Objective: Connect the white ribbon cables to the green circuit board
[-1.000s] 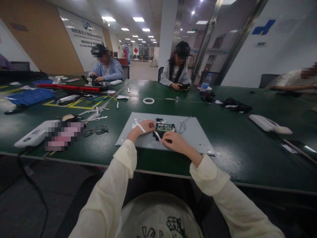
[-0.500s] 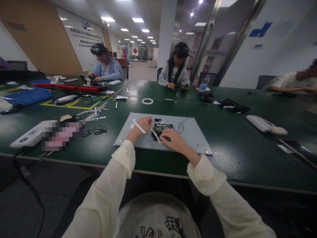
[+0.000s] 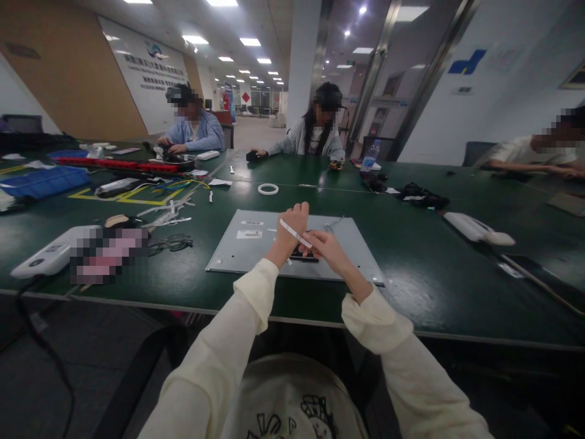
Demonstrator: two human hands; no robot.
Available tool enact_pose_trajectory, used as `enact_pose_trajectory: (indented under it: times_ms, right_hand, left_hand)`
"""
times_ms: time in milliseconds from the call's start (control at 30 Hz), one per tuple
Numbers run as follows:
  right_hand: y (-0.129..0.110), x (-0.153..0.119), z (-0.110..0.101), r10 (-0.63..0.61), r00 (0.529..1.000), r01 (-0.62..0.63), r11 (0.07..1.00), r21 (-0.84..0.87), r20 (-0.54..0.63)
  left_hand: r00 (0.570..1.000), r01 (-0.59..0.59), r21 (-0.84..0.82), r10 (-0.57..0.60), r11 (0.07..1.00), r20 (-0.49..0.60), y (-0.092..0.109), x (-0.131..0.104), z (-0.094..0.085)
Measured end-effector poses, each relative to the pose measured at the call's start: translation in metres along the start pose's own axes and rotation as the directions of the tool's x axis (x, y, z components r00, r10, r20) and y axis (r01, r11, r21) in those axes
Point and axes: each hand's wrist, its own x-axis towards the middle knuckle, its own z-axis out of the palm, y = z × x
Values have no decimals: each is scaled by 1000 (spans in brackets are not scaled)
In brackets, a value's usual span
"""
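Note:
A strip of white tape (image 3: pixel 292 231) lies across the back of my left hand (image 3: pixel 292 221). That hand is closed, its fingers curled away from me, and what they hold, if anything, is hidden. My right hand (image 3: pixel 328 249) pinches the tape's near end between thumb and fingers. Below both hands sits a black module with a circuit board (image 3: pixel 305 256), mostly covered by them. It rests on a flat grey panel (image 3: pixel 247 251) that carries white labels (image 3: pixel 249 234) on its left side.
Beyond the panel lies a white tape roll (image 3: pixel 268 189). To the left are eyeglasses (image 3: pixel 171 244), a white device (image 3: pixel 52 251), tape scraps (image 3: pixel 171 210) and a blue tray (image 3: pixel 46 183). Another white device (image 3: pixel 475 228) is at right. Several people sit around the green table (image 3: pixel 425 268).
My left hand has moved right and turned its back upward. My right hand has come to the tape on it. Across the table, a person's hand has moved a dark object leftward.

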Motion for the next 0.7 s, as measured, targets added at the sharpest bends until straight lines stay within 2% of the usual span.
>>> enact_pose_trajectory:
  times_ms: [100,200,267,333,367,433,500,533,600,700]
  right_hand:
    - [-2,-1,-6,-11,1000,11,1000,0,-19]
    - [-5,-3,-11,-42,999,42,999,-9,-3]
    - [-9,-5,-17,-79,997,79,997,9,-5]
    - [-12,-7,-26,-108,993,109,994,27,-39]
    - [-14,-8,-32,-110,993,111,993,25,-53]
    - [-14,-10,-46,-69,997,69,998,-5,-27]
    - [-10,-11,-59,23,998,-19,998,-64,63]
    - [-7,-11,-64,73,991,-61,993,-105,109]
    - [1,-11,-70,147,977,-114,972,-203,152]
    - [9,-10,-71,167,981,-121,928,-353,103]
  left_hand:
    - [1000,1,1,-1,1000,-26,8,0,0]
    - [999,24,-25,-24,999,-31,3,-3,0]
    - [999,38,-96,-39,995,-6,-5,-6,1]
    - [999,41,-258,-32,965,38,-15,-10,2]
    - [996,65,-385,-38,921,77,-20,-12,1]
    - [975,166,-654,-26,738,219,-26,-17,0]
    - [914,305,-799,75,518,398,-28,-23,-3]
    - [875,363,-819,139,445,464,-27,-27,-5]
    - [826,400,-822,229,406,515,-24,-36,-5]
    - [841,307,-807,252,505,478,-17,-49,3]
